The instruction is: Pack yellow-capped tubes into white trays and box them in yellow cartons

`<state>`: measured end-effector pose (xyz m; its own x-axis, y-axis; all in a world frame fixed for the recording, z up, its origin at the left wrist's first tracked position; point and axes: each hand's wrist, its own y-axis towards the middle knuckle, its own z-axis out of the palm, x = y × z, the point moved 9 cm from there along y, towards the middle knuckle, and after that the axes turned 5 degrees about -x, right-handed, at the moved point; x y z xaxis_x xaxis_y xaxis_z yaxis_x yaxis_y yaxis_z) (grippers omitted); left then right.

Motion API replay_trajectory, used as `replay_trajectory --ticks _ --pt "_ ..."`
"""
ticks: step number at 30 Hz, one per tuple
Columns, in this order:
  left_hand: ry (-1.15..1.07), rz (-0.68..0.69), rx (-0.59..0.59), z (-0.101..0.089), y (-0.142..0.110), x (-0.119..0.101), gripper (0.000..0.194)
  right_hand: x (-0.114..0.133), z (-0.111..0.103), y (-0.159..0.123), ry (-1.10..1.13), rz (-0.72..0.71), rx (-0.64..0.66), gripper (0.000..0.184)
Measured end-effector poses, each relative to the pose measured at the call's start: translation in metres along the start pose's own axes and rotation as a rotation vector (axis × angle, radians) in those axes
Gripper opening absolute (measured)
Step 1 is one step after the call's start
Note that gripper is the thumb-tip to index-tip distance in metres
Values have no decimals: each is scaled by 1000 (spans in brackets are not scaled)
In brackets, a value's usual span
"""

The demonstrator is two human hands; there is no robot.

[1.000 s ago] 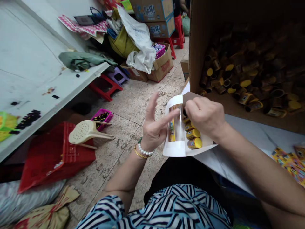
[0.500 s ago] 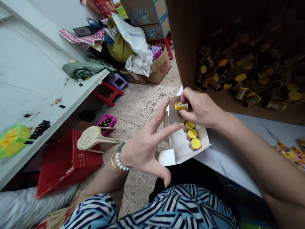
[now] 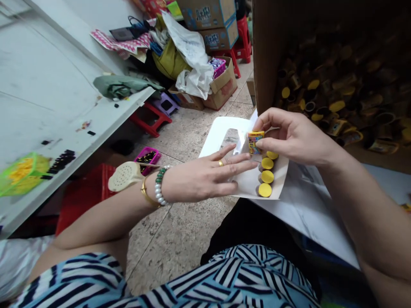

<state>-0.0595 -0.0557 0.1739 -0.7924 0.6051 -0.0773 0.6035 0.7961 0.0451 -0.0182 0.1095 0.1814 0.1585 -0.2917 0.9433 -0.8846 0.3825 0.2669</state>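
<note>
My right hand [image 3: 285,134] pinches a small yellow-capped tube [image 3: 256,143] with a colourful printed label, holding it upright over a white window box [image 3: 247,184]. Several yellow-lidded tubes [image 3: 267,176] stand in a row along the right side of this box. Across its left part stretches my left hand [image 3: 205,175], palm down, fingers extended and spread. Beyond the left fingers, the box's flap [image 3: 212,137] with a clear window lies opened out. Whether the left fingertips press on the box, I cannot tell.
A big cardboard carton [image 3: 266,64] holding many yellow-lidded tubes stands at the right on a marbled white table [image 3: 308,201]. At the left, a white bench [image 3: 105,124] carries a green basket [image 3: 22,175]. A cream stool [image 3: 123,176] and pink basket [image 3: 148,159] sit below.
My right hand has turned the tube from lying sideways to upright. My left hand has rolled palm down over the box, and the windowed flap now lies spread out leftward.
</note>
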Motion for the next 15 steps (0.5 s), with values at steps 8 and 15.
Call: replay_trajectory --ticks 8,15 --pt "-165 -377 -116 -2 -17 28 75 -6 0 -2 -450 -87 -117 27" --pt "-1090 -927 -620 65 -55 74 95 -15 0 -4 -561 -79 -78 26"
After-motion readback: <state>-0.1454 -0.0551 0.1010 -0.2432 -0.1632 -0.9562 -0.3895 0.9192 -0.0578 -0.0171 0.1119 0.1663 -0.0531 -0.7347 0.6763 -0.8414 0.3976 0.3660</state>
